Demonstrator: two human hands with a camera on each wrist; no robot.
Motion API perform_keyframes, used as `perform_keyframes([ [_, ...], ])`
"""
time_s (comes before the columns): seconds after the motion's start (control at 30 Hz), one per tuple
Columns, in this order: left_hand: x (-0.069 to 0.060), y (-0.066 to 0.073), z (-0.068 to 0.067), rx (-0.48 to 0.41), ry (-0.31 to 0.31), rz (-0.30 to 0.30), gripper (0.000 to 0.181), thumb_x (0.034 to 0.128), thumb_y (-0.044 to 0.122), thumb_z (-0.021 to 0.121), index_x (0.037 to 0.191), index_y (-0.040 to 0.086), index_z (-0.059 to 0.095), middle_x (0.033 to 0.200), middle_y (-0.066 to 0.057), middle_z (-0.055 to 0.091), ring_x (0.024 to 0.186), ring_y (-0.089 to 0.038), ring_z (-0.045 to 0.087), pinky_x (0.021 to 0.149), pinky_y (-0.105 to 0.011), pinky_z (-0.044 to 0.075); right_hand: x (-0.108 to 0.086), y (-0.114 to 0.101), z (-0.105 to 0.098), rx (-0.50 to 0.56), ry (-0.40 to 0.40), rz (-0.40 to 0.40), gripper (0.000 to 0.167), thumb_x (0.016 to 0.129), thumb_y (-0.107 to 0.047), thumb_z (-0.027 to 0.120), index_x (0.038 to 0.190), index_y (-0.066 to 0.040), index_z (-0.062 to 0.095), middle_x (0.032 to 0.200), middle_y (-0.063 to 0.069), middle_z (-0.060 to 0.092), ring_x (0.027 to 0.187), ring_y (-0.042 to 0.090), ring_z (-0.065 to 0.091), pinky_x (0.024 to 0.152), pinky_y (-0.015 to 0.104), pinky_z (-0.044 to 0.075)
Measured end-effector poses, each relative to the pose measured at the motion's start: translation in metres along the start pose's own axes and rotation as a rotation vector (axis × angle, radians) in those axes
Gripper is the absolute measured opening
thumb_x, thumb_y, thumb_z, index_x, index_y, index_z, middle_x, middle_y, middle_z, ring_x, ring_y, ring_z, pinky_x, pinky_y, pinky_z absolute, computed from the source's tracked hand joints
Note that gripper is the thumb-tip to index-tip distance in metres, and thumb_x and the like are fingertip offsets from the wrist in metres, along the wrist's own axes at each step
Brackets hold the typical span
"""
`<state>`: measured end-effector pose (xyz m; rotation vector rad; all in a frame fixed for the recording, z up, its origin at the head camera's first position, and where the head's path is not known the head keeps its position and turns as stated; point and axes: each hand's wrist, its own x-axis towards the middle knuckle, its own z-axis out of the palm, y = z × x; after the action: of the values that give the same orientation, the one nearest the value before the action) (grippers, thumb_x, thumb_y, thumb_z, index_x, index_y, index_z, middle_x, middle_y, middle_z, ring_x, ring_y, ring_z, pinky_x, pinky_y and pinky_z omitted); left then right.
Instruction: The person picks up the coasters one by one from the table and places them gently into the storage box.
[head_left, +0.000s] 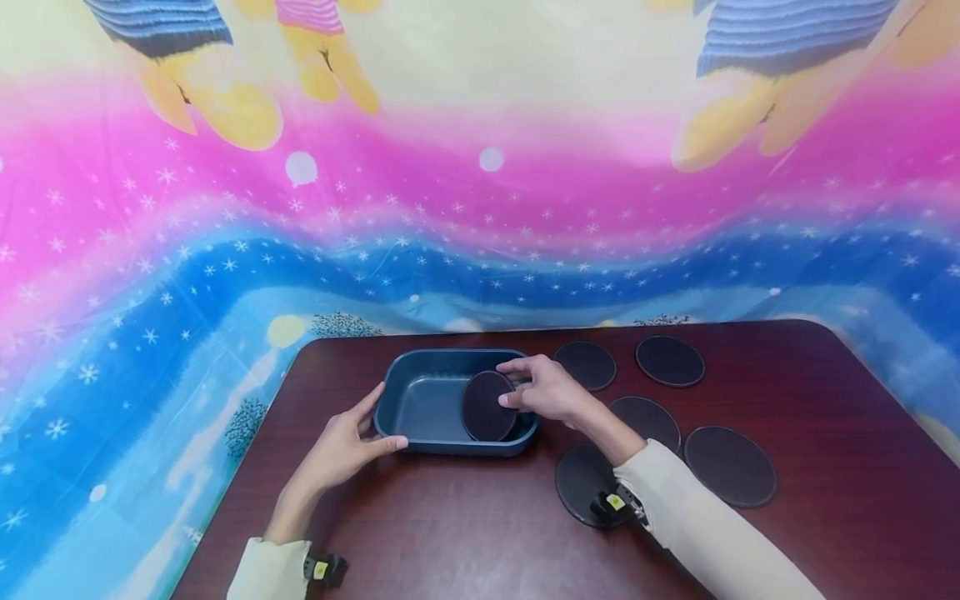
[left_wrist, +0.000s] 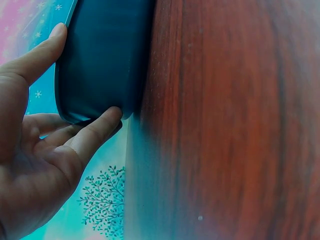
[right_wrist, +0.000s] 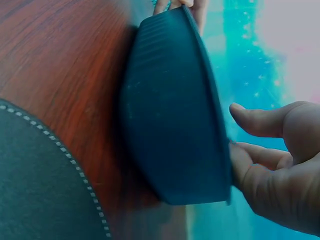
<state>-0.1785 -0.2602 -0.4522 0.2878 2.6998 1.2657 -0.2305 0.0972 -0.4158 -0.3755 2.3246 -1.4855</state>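
Note:
A dark blue rectangular container (head_left: 431, 447) stands on the table. My left hand (head_left: 347, 446) holds its near left corner, thumb on the front rim and fingers round the left end. In the left wrist view, the thumb touches the rim and another finger lies low against the wall. Inside the container's right end is a round black coaster (head_left: 483, 408). Above that end is my right hand (head_left: 547, 389), thumb and fingers spread over the coaster's right edge. The right wrist view shows nothing between thumb and fingers; some fingertips are hidden behind the container's rim.
Several more black round coasters, such as one at the back right (head_left: 670, 361) and one at the right (head_left: 731, 467), lie flat on the brown wooden table (head_left: 450, 533). One partly lies under the right forearm. A colourful printed cloth (head_left: 450, 208) hangs behind the table.

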Motion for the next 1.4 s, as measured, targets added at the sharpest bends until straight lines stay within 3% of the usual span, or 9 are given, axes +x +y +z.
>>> perform_keyframes([
  [0.13,0.001,0.0,0.0,-0.001,0.004,-0.002,0.108,0.0916,0.044,0.086,0.172,0.011,0.023,0.167,-0.026,0.044,0.14,-0.04,0.062,0.105,-0.048,0.059,-0.006,-0.006,-0.004,-0.097,0.026,-0.063,0.054,0.102,-0.014,0.074,0.153,-0.004,0.059,0.156,0.02,0.06,0.142,0.035,0.062,0.108,0.048,0.058],
  [0.37,0.0,0.001,0.0,-0.021,0.0,-0.005,0.108,0.0909,0.041,0.088,0.172,0.01,0.023,0.169,-0.026,0.04,0.141,-0.039,0.061,0.105,-0.047,0.059,-0.02,-0.004,-0.019,-0.025,0.049,-0.104,0.057,0.102,-0.015,0.074,0.156,-0.008,0.056,0.157,0.018,0.06,0.146,0.036,0.058,0.108,0.047,0.059],
  [0.63,-0.001,0.0,0.001,-0.031,-0.003,-0.006,0.108,0.0911,0.041,0.088,0.172,0.01,0.023,0.17,-0.026,0.037,0.141,-0.039,0.06,0.105,-0.047,0.059,-0.044,0.021,-0.045,0.03,0.069,-0.144,0.066,0.103,-0.017,0.075,0.161,-0.005,0.047,0.154,0.027,0.059,0.142,0.041,0.061,0.107,0.043,0.06],
  [0.9,-0.002,0.001,0.0,-0.021,-0.001,-0.007,0.108,0.0912,0.041,0.087,0.172,0.01,0.023,0.17,-0.026,0.037,0.141,-0.04,0.06,0.105,-0.047,0.059,-0.081,0.051,-0.084,0.045,0.134,-0.118,0.069,0.103,-0.021,0.075,0.162,-0.002,0.044,0.158,0.029,0.054,0.142,0.044,0.06,0.1,0.026,0.061],
  [1.0,-0.002,0.002,-0.001,-0.019,-0.002,-0.007,0.108,0.0912,0.04,0.087,0.172,0.009,0.023,0.169,-0.027,0.039,0.141,-0.04,0.06,0.105,-0.047,0.06,-0.096,0.062,-0.098,0.019,0.158,-0.1,0.07,0.104,-0.024,0.074,0.163,-0.003,0.043,0.158,0.029,0.053,0.14,0.036,0.064,0.098,0.019,0.059],
  [1.2,-0.001,0.002,0.0,-0.023,0.0,-0.015,0.109,0.091,0.04,0.088,0.172,0.01,0.023,0.166,-0.028,0.043,0.138,-0.039,0.063,0.104,-0.047,0.06,-0.119,0.081,-0.121,-0.01,0.199,-0.053,0.072,0.105,-0.028,0.073,0.164,-0.002,0.041,0.158,0.03,0.053,0.125,-0.002,0.069,0.094,0.013,0.056],
  [1.3,0.0,0.001,0.001,-0.026,0.001,-0.017,0.109,0.091,0.04,0.088,0.172,0.01,0.023,0.166,-0.028,0.044,0.137,-0.04,0.064,0.104,-0.048,0.06,-0.129,0.09,-0.13,-0.043,0.226,-0.031,0.071,0.105,-0.029,0.072,0.164,-0.002,0.041,0.156,0.03,0.055,0.118,-0.01,0.068,0.091,0.013,0.057],
  [1.4,0.0,0.001,0.001,-0.026,0.001,-0.017,0.109,0.0911,0.04,0.088,0.172,0.01,0.023,0.165,-0.028,0.044,0.138,-0.041,0.063,0.104,-0.048,0.06,-0.139,0.101,-0.139,-0.079,0.257,-0.012,0.071,0.105,-0.029,0.073,0.163,-0.001,0.042,0.151,0.019,0.064,0.114,-0.013,0.067,0.089,0.013,0.057],
])
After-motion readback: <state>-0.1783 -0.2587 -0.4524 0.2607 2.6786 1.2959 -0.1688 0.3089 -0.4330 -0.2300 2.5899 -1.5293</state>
